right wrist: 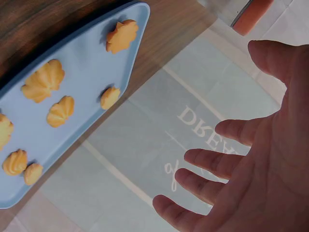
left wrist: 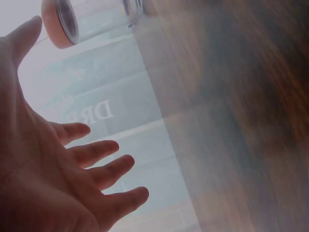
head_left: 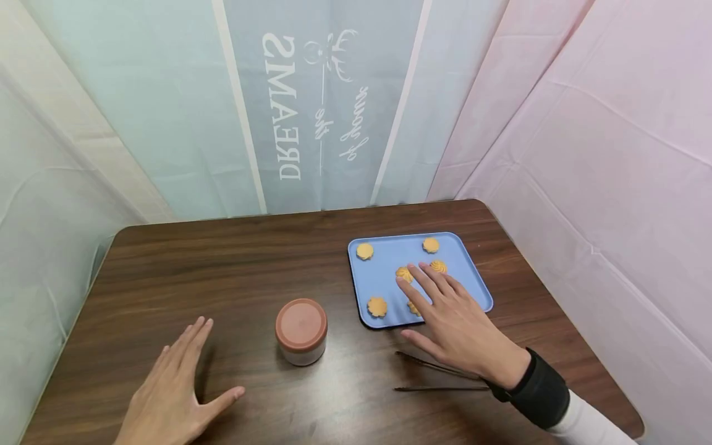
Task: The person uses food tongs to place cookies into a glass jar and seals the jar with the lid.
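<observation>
A clear jar (head_left: 303,356) with a reddish-brown lid (head_left: 302,324) stands upright near the middle of the table. Left of it, my left hand (head_left: 172,386) hovers with fingers extended and thumb apart, holding nothing. My right hand (head_left: 458,318) is spread over the near right part of a blue tray (head_left: 384,281), also holding nothing, and hides part of it. Several golden cookies (right wrist: 120,36) lie spaced out on the tray. Beneath the right hand and wrist are dark, slim tongs (head_left: 436,389), their two arms apart and their joined end hidden.
The dark wood table (head_left: 233,266) has rounded corners. Behind it hangs a pale blue cloth (head_left: 322,123) with white lettering. White cloth walls (head_left: 623,161) stand close on both sides. A black band (head_left: 542,389) is on the right wrist.
</observation>
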Motion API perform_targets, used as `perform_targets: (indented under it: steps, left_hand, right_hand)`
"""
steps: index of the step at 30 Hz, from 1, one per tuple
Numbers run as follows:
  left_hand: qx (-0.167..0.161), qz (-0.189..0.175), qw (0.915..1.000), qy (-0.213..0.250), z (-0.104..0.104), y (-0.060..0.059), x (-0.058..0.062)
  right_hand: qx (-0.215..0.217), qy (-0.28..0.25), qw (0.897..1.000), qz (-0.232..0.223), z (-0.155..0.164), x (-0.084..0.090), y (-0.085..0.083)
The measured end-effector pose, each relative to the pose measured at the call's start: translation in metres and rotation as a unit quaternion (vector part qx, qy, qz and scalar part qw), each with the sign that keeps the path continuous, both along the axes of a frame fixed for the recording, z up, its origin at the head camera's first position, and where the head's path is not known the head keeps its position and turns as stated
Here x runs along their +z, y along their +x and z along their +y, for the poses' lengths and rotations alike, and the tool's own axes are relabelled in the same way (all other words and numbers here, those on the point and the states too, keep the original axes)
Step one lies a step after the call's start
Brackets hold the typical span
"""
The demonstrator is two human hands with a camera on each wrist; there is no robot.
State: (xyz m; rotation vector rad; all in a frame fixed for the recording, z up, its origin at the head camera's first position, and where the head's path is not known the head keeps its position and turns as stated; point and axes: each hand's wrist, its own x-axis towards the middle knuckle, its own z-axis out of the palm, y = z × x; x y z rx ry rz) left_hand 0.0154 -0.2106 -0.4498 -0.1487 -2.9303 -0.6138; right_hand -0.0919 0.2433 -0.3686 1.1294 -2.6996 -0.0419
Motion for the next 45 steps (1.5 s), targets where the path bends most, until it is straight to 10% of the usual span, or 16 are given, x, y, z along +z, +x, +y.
perform_targets:
  steps: [14,34,45]
  left_hand:
    - [-0.015,-0.063,0.9956,0.068,0.011,-0.006,0.009]
    - [-0.090,-0.003,0.9860,0.140,0.032,-0.026,-0.002]
    - [-0.092,-0.034,0.9780,0.184,0.043,-0.037,-0.005]
  right_hand:
    - [0.025,0.016,1.000,-0.006,-0.013,0.011,-0.010]
    - [0.064,0.046,0.997,-0.017,-0.039,0.036,-0.020]
    - [0.098,0.064,0.993,-0.016,-0.059,0.051,-0.025]
